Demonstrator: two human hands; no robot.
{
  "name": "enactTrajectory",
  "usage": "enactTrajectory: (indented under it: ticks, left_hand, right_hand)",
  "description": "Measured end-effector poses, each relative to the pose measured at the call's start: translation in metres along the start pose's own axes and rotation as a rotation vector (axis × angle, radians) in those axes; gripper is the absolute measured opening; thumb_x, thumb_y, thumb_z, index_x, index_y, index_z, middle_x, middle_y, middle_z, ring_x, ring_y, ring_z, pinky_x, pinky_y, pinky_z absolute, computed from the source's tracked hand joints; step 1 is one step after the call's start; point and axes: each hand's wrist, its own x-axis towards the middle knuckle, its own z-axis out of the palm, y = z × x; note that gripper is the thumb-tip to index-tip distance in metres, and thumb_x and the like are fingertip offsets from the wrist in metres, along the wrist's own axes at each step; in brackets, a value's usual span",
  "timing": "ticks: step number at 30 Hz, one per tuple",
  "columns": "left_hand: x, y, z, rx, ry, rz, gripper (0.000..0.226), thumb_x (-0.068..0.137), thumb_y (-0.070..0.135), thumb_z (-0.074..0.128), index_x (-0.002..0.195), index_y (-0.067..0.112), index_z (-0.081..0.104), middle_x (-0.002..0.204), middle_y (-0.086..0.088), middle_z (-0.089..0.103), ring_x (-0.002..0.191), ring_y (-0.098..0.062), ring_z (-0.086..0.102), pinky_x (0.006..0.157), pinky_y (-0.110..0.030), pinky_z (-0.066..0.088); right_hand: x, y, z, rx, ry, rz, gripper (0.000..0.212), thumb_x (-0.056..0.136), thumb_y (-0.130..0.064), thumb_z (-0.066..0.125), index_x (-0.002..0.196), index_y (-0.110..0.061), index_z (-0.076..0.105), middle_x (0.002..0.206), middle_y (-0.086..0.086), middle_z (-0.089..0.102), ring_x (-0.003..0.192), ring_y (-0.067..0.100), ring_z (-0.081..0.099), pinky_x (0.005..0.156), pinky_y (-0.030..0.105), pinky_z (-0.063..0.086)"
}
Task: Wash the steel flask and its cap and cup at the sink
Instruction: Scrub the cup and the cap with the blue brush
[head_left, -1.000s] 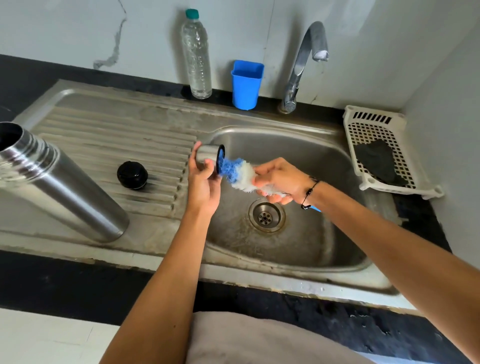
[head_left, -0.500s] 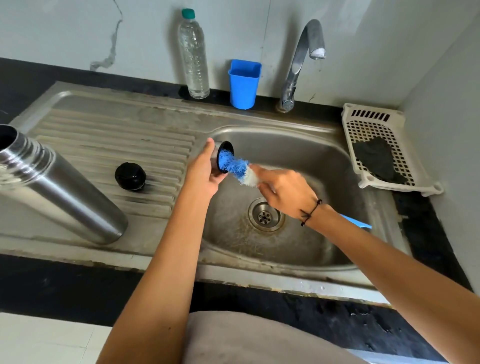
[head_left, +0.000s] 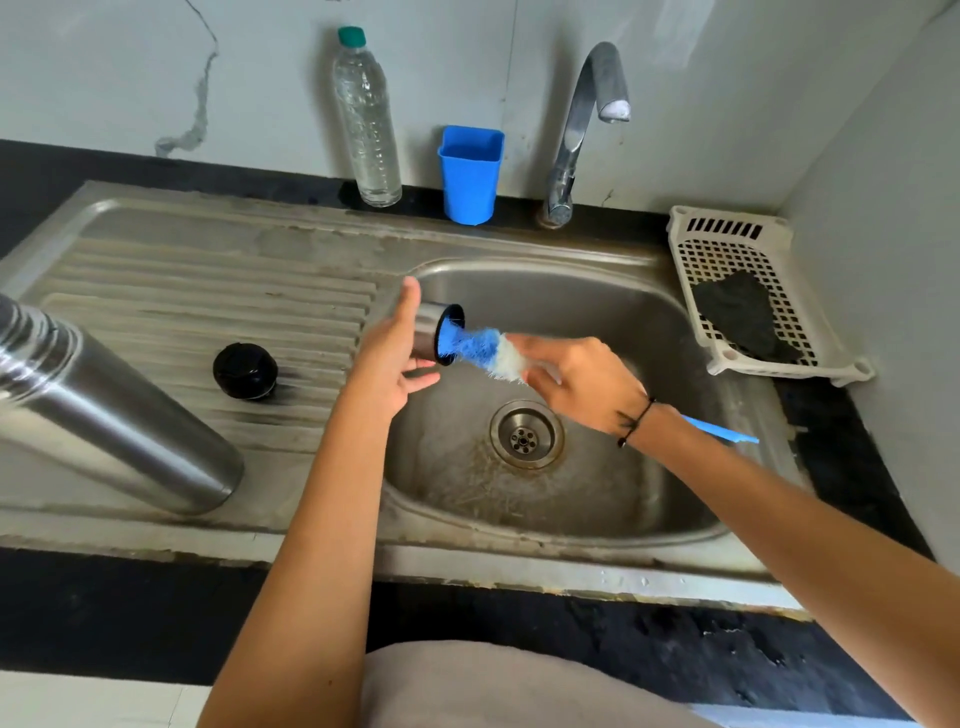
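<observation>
My left hand (head_left: 390, 358) holds the small steel cup (head_left: 435, 332) on its side over the left edge of the sink basin (head_left: 597, 312), its mouth facing right. My right hand (head_left: 582, 382) grips a bottle brush (head_left: 480, 351) with blue and white bristles; the blue tip is inside the cup's mouth, and the blue handle sticks out behind my wrist. The steel flask (head_left: 104, 410) stands open on the drainboard at the left. Its black cap (head_left: 245, 371) lies on the ribbed drainboard between flask and cup.
A tap (head_left: 587, 124) stands behind the basin with no water running. A clear plastic bottle (head_left: 366, 119) and a blue plastic tumbler (head_left: 470, 174) stand on the back ledge. A white plastic basket (head_left: 727, 244) holding a dark scrub pad (head_left: 740, 312) sits at the right.
The cup has turned so its mouth faces more toward me, and my right hand has twisted the brush inside it, its handle now pointing down-right. Flask and cap have not moved.
</observation>
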Motion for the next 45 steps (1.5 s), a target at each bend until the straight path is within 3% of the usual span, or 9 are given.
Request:
enactTrajectory:
  ticks: [3, 7, 11, 17, 21, 29, 35, 39, 45]
  left_hand:
    - [0.004, -0.006, 0.006, -0.099, 0.001, 0.055, 0.033, 0.090, 0.039, 0.061, 0.109, 0.013, 0.056, 0.099, -0.006, 0.066, 0.092, -0.019, 0.065, 0.074, -0.033, 0.056]
    - [0.004, -0.019, 0.008, -0.484, -0.218, 0.133, 0.004, 0.092, 0.016, 0.056, 0.090, 0.012, 0.056, 0.089, -0.006, 0.062, 0.089, -0.021, 0.062, 0.081, -0.035, 0.052]
    - [-0.006, -0.027, 0.020, -0.669, -0.378, 0.243, 0.009, 0.083, 0.029, 0.058, 0.083, 0.021, 0.053, 0.105, -0.007, 0.057, 0.106, -0.025, 0.054, 0.083, -0.037, 0.042]
    - [-0.001, -0.013, 0.001, -0.318, -0.147, 0.035, 0.056, 0.089, 0.070, 0.034, 0.120, 0.027, 0.050, 0.129, -0.012, 0.053, 0.114, -0.031, 0.052, 0.096, -0.053, 0.044]
    - [-0.004, -0.007, 0.008, -0.144, -0.064, 0.046, 0.040, 0.086, 0.049, 0.062, 0.108, 0.016, 0.055, 0.103, -0.007, 0.064, 0.099, -0.024, 0.064, 0.084, -0.045, 0.055]
    - [-0.010, -0.022, 0.012, -0.652, -0.347, 0.136, 0.038, 0.081, 0.044, 0.057, 0.105, 0.014, 0.057, 0.102, -0.009, 0.065, 0.095, -0.022, 0.061, 0.086, -0.036, 0.046]
    - [0.002, -0.014, -0.012, -0.213, -0.089, -0.003, 0.075, 0.086, 0.074, 0.032, 0.130, 0.015, 0.045, 0.117, -0.009, 0.057, 0.105, -0.026, 0.056, 0.082, -0.045, 0.046]
    - [-0.003, -0.009, -0.002, 0.151, 0.017, 0.087, 0.044, 0.086, 0.057, 0.057, 0.105, 0.018, 0.058, 0.100, -0.005, 0.066, 0.092, -0.020, 0.065, 0.076, -0.037, 0.056]
    - [-0.007, -0.019, 0.012, -0.501, -0.100, 0.135, 0.018, 0.090, 0.034, 0.060, 0.085, 0.016, 0.060, 0.083, -0.001, 0.066, 0.087, -0.016, 0.063, 0.080, -0.030, 0.051]
  right_hand:
    - [0.000, -0.005, 0.006, -0.104, -0.019, -0.084, 0.043, 0.087, -0.019, 0.048, 0.128, -0.016, 0.058, 0.086, 0.009, 0.071, 0.074, 0.035, 0.066, 0.059, 0.039, 0.053]
    - [0.008, -0.009, -0.007, 0.879, -0.313, 0.455, 0.025, 0.090, -0.003, 0.052, 0.087, -0.019, 0.071, 0.058, 0.007, 0.053, 0.038, 0.018, 0.045, 0.033, 0.018, 0.030]
    - [0.002, 0.003, -0.014, 1.282, -0.477, 0.573, 0.017, 0.092, -0.007, 0.044, 0.103, -0.007, 0.056, 0.056, 0.002, 0.045, 0.033, 0.009, 0.033, 0.037, 0.013, 0.011]
    - [-0.001, 0.011, -0.013, 0.620, -0.148, 0.365, 0.030, 0.091, -0.007, 0.057, 0.120, -0.014, 0.064, 0.061, -0.017, 0.060, 0.041, 0.002, 0.049, 0.043, 0.016, 0.041]
    - [-0.003, 0.007, -0.001, -0.026, 0.008, -0.049, 0.040, 0.087, -0.014, 0.059, 0.126, -0.017, 0.060, 0.091, 0.008, 0.074, 0.076, 0.030, 0.069, 0.069, 0.039, 0.056]
    - [0.001, -0.004, -0.011, 1.198, -0.391, 0.505, 0.019, 0.091, -0.003, 0.049, 0.097, -0.010, 0.066, 0.058, 0.008, 0.045, 0.034, 0.013, 0.033, 0.036, 0.011, 0.019]
    - [0.001, -0.001, -0.014, 0.462, -0.153, 0.270, 0.033, 0.091, -0.008, 0.059, 0.124, -0.010, 0.061, 0.079, -0.011, 0.070, 0.056, 0.010, 0.064, 0.052, 0.024, 0.051]
    - [-0.004, -0.002, 0.000, -0.115, 0.036, -0.168, 0.042, 0.085, -0.012, 0.058, 0.127, -0.016, 0.060, 0.090, 0.005, 0.074, 0.073, 0.033, 0.068, 0.060, 0.039, 0.055]
    - [0.005, -0.010, -0.008, 1.046, -0.369, 0.474, 0.024, 0.092, -0.001, 0.050, 0.096, -0.016, 0.069, 0.055, 0.004, 0.052, 0.033, 0.014, 0.039, 0.032, 0.014, 0.027]
